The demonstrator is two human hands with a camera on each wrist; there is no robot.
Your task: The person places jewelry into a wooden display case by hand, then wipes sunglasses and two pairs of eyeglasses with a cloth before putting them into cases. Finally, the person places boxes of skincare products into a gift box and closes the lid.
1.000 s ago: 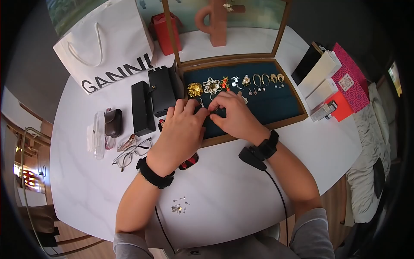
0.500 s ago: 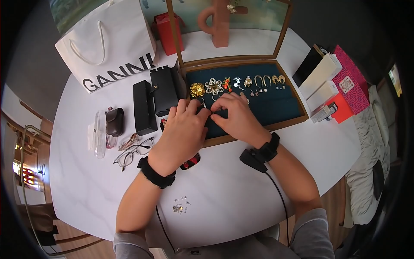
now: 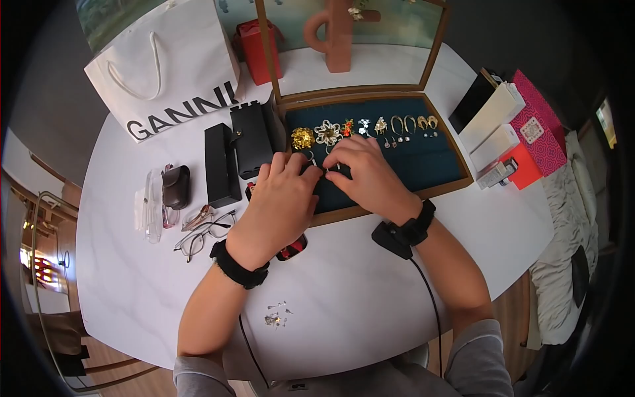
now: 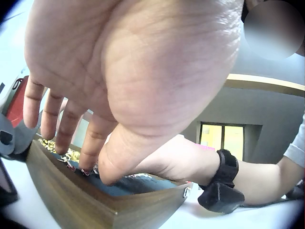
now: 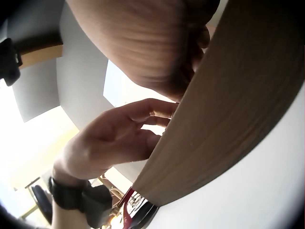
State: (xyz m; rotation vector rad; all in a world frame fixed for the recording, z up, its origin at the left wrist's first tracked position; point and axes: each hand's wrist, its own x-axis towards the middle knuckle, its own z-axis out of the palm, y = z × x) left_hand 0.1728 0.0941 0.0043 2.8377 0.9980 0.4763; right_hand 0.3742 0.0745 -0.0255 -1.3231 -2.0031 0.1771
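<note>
Both hands work at the front left of an open jewelry display case with a wooden frame and a dark green lining. My right hand pinches a small silvery earring between thumb and forefinger; its detail is too small to make out. Beside it, my left hand reaches down to the lining with fingers extended, fingertips close to small earrings with red parts. Along the back of the lining lie a gold flower piece, a pale flower brooch, an orange-red piece and gold hoops.
The glass lid stands raised behind. Black cases, eyeglasses and a white paper bag are on the left. Boxes stand right. Small loose earrings lie near the front edge of the table.
My right hand and wrist have shifted slightly right, and a small silvery earring shows at its fingertips. My left hand stays in nearly the same place.
</note>
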